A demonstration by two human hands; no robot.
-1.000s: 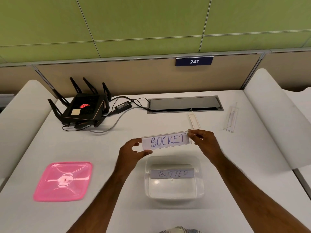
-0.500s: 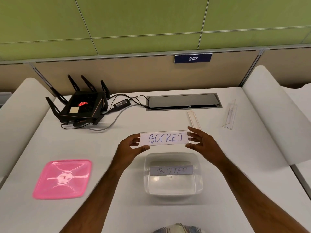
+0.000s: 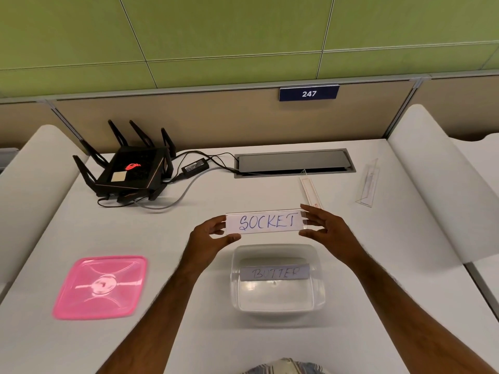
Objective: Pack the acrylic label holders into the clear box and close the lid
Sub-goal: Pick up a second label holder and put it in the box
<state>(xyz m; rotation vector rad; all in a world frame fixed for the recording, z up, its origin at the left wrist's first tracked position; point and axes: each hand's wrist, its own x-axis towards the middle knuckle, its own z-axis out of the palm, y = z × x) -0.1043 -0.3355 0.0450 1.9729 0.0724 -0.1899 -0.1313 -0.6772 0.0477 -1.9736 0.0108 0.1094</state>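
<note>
You've got the SOCKET holder level just beyond the clear box, left hand pinching one end, right hand the other. BUTTER holder sits inside; pink lid lies left on the surface.

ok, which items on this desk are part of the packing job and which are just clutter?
Job: SOCKET holder held by left hand and right hand; BUTTER holder in clear box; two loose holders; pink lid.
Clutter: router, power adapter, cable hatch.
</note>
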